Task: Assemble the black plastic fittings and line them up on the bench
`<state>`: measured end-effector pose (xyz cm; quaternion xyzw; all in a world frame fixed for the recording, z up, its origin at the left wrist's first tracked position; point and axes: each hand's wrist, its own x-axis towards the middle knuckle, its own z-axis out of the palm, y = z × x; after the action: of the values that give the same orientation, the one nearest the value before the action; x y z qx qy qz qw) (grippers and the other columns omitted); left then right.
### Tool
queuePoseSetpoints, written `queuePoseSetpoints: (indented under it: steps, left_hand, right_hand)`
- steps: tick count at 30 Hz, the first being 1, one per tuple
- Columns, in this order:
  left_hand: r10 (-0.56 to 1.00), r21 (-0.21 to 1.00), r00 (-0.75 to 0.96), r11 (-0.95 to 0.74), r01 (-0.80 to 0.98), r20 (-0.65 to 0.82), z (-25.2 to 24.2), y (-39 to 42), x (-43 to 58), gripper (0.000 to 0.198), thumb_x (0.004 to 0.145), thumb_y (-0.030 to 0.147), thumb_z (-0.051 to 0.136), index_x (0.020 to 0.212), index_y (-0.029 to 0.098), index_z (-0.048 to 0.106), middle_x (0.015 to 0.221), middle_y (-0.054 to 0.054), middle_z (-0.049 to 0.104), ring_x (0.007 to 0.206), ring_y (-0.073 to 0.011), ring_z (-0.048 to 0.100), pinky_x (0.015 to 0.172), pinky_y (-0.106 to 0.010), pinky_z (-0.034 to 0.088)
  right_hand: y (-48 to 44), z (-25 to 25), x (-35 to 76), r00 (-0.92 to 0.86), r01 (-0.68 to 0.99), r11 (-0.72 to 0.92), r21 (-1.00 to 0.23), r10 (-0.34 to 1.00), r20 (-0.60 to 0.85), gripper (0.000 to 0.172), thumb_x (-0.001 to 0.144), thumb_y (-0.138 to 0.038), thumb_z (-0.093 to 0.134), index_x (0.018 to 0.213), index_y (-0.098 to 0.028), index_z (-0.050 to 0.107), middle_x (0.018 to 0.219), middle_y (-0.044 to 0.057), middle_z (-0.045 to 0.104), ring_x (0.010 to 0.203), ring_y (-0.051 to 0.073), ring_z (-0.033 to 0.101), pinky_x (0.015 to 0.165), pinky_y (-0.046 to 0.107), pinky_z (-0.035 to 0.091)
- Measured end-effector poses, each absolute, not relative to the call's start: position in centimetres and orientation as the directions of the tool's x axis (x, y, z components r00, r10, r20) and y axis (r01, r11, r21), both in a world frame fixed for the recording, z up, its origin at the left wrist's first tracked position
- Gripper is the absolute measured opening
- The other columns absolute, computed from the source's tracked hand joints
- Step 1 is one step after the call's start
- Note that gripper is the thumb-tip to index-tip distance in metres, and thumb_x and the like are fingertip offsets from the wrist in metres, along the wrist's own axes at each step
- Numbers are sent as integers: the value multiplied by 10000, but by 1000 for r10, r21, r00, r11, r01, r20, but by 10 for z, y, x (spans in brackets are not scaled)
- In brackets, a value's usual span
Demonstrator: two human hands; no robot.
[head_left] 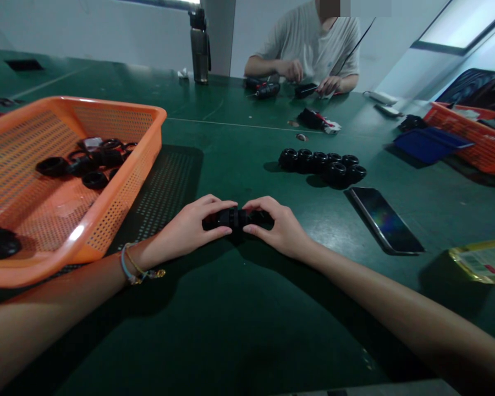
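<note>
A black ribbed plastic fitting point(235, 218) lies lengthwise between my hands, low over the green table point(214, 330). My left hand point(198, 223) is closed round its left part, thumb in front and fingers behind. At the other end, my right hand point(278, 225) pinches the fitting's right part in the same way. The fingers cover much of it, so I cannot tell whether it is one piece or two joined. Beyond my right hand stand several black round fittings point(319, 161) with open tops, grouped in rows.
An orange mesh basket point(94, 242) holding black rings and fittings point(94, 180) stands left. A phone point(385, 220) and a yellow-edged package point(482, 261) lie right. Across the table are a bottle point(200, 49), a power drill point(267, 89), a blue tray point(431, 144) and a person point(309, 49) working.
</note>
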<state>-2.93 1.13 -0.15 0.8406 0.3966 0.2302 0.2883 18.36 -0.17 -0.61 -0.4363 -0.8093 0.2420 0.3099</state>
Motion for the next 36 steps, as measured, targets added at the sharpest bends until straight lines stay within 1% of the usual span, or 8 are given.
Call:
queuePoseSetpoints:
  steps: [7, 19, 25, 36]
  left_hand:
    - [798, 669, 583, -518, 533, 153, -1, 12, -30, 439, 794, 357, 582, 1201, 194, 568, 1032, -54, 571, 941, -201, 578, 870, -340, 459]
    - [799, 666, 581, -518, 536, 154, -1, 11, -30, 429, 797, 340, 588, 1200, 197, 566, 1038, -51, 573, 932, -198, 581, 856, -339, 468]
    - [793, 675, 587, -523, 520, 162, -1, 11, -30, 435, 798, 336, 586, 1200, 172, 567, 1036, -59, 570, 944, -195, 576, 867, -329, 459]
    - [800, 669, 580, -516, 535, 154, -1, 11, -30, 421, 797, 344, 588, 1196, 212, 566, 1033, -46, 574, 933, -192, 579, 855, -332, 467]
  right_hand:
    - [-2, -4, 183, -424, 564, 486, -667, 864, 272, 206, 745, -164, 640, 942, -199, 592, 937, 54, 657, 922, 203, 586, 787, 376, 485]
    - [-2, -6, 183, -417, 564, 488, -667, 865, 280, 201, 749, -167, 646, 945, -185, 602, 921, 57, 661, 906, 196, 587, 785, 370, 489]
    - [-2, -5, 183, -413, 572, 478, -667, 870, 270, 192, 752, -172, 650, 937, -198, 606, 921, 50, 659, 910, 194, 591, 785, 370, 495]
    - [-2, -6, 183, -412, 576, 478, -664, 871, 269, 170, 761, -188, 656, 925, -199, 613, 916, 49, 655, 914, 192, 593, 788, 378, 501]
